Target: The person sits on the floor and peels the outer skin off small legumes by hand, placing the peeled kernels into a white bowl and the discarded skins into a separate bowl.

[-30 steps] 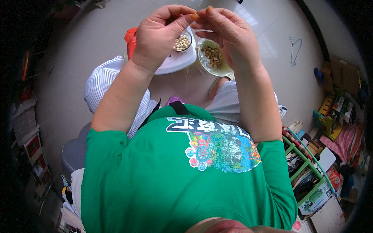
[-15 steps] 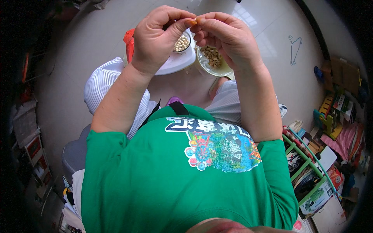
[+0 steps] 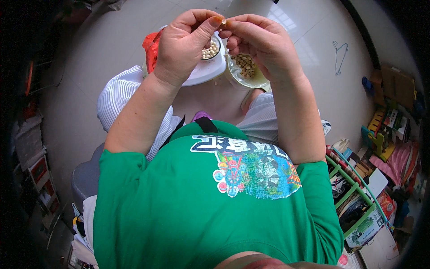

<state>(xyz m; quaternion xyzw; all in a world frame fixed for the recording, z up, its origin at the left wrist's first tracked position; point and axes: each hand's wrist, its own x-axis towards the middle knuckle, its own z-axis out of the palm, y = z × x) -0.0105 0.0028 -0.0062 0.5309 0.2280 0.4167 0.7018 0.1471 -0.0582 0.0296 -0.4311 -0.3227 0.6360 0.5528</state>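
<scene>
floor: shiny pale tiles (image 3: 345, 98), with a thin blue hanger (image 3: 341, 58) lying off to the right.
left hand (image 3: 186, 42): up high, thumb and pointing finger pinched almost together on a small pale thing (image 3: 224, 21).
right hand (image 3: 271, 45): just beside it, thumb and pointing finger nipping the same small thing; its other fingers are curled.
small pale thing: between the tips of both hands, too tiny to tell what it is.
white top (image 3: 204, 75): under the left hand, holding a round bowl (image 3: 218, 54) of pale, roundish bits (image 3: 209, 50).
tub (image 3: 260, 82): right of the white top, lined with a clear bag, with brown broken bits (image 3: 245, 66) inside.
red bag (image 3: 151, 53): by the left wrist, partly hidden.
</scene>
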